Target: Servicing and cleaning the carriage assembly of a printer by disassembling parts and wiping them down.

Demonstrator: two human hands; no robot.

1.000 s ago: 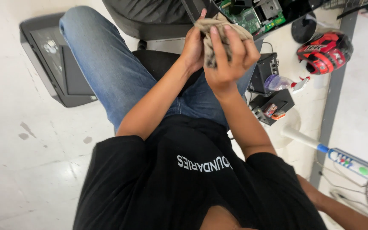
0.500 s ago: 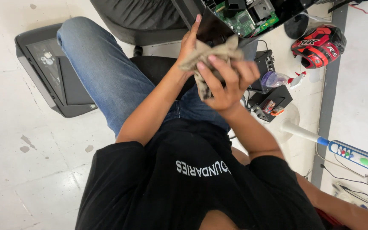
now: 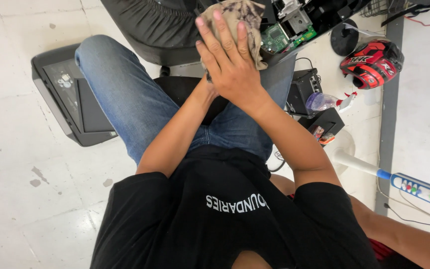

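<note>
Shifted since the earlier frame: right hand (image 3: 230, 65) now lies flat over the stained rag (image 3: 242, 20), fingers (image 3: 215, 35) stretched out rather than curled; rag raised toward the open machine (image 3: 299, 22) at top of view. Left hand hidden beneath the right; grip impossible to tell. Rag pressed between right palm and whatever lies under it, held above the lap, just beside the exposed green circuit board (image 3: 277, 37).

Possible faults:
- Snagging of loose rag edge on board parts, caused by wiping too close to the open machine.
- Dropping of rag onto the jeans (image 3: 125, 104) or floor (image 3: 16, 174), caused by the flat, unclenched right hand.
- Tipping of machine off its edge, caused by pushing against it while seated.

Packages, labels, signs:
- Dark flat panel (image 3: 70, 99) on floor at left, small pale round sticker near its corner.
- Red and black helmet (image 3: 372, 62) at upper right, white lettering across the shell.
- Small clear bag (image 3: 319, 102) beside black boxes (image 3: 314, 107).
- White power strip (image 3: 419, 189) at right, blue end, coloured buttons.
- White lettering across black shirt (image 3: 235, 214).
</note>
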